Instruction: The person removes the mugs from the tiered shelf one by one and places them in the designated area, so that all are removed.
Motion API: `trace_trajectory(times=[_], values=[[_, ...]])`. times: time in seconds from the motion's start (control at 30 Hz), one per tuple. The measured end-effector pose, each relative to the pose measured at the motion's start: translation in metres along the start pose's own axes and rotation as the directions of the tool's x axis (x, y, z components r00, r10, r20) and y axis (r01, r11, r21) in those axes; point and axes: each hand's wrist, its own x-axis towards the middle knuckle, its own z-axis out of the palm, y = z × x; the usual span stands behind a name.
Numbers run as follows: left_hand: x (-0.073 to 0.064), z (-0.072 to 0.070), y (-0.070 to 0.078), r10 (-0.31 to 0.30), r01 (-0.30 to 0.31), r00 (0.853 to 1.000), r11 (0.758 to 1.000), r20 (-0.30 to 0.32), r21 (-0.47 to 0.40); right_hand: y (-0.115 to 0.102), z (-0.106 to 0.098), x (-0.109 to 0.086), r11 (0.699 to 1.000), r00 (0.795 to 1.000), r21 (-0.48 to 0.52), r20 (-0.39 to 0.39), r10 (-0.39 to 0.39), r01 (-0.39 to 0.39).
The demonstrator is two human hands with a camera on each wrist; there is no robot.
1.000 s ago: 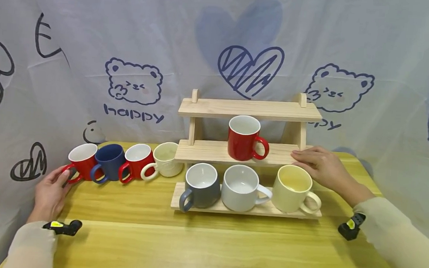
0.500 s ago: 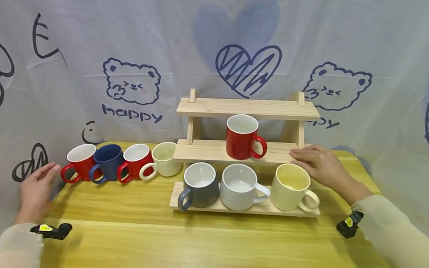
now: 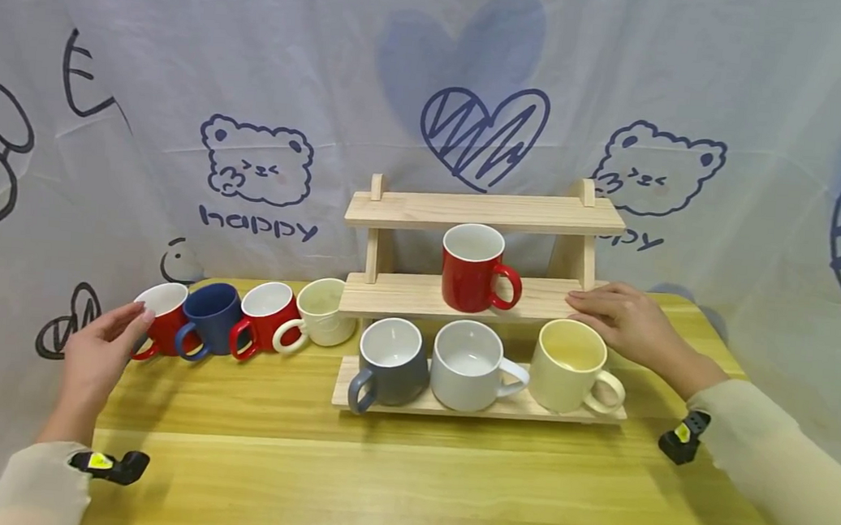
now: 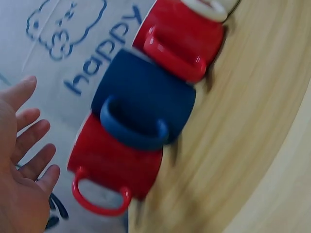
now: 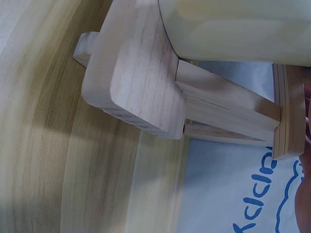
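Note:
My left hand point(image 3: 97, 358) hovers at the leftmost red mug point(image 3: 169, 334), overlapping its rim in the head view. In the left wrist view, its spread fingers point(image 4: 34, 141) stand apart from that mug's wall and hold nothing. Beside that mug, a blue mug point(image 3: 214, 325), a second red mug point(image 3: 275, 327) and a cream mug point(image 3: 328, 321) form a row, handles toward me. At the other side, my right hand point(image 3: 632, 326) grips the right end of the middle shelf point(image 3: 403, 295) of a wooden display rack; the right wrist view shows only a sliver of this hand.
On the middle shelf stands a red mug point(image 3: 471, 278). The bottom shelf point(image 3: 410, 407) bears a grey mug point(image 3: 392, 374), a white mug point(image 3: 465, 375) and a yellow mug point(image 3: 566, 374). A printed curtain point(image 3: 375, 72) hangs behind the wooden table point(image 3: 375, 487).
My left hand drew left, away from the leftmost red mug's handle, then came back right and up over its rim. My right hand has stayed at the middle shelf's end.

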Motion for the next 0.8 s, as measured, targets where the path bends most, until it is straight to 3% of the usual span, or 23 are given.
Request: trace_trajectory(times=[0.13, 0.3, 0.43, 0.57, 0.8], values=[[-0.007, 0.005, 0.013, 0.128, -0.129, 0.992, 0.990, 0.021, 0.051, -0.002, -0.001, 0.001, 1.000, 1.000, 0.000, 0.004, 0.000, 0.000], [-0.016, 0.011, 0.031, 0.257, -0.262, 0.964, 0.961, 0.063, 0.093, -0.002, -0.002, 0.001, 1.000, 1.000, 0.000, 0.002, -0.005, 0.005], [-0.023, 0.018, 0.048, 0.322, -0.339, 0.939, 0.928, 0.122, 0.156, -0.002, -0.002, 0.001, 1.000, 1.000, 0.003, 0.001, -0.011, 0.011], [-0.028, 0.025, 0.064, 0.406, -0.437, 0.897, 0.875, 0.176, 0.207, -0.001, -0.001, 0.001, 1.000, 1.000, 0.007, -0.001, -0.013, 0.013], [-0.042, 0.042, 0.090, 0.565, -0.601, 0.798, 0.773, 0.210, 0.204, 0.000, 0.000, 0.001, 1.000, 1.000, 0.002, 0.009, 0.001, -0.001]])
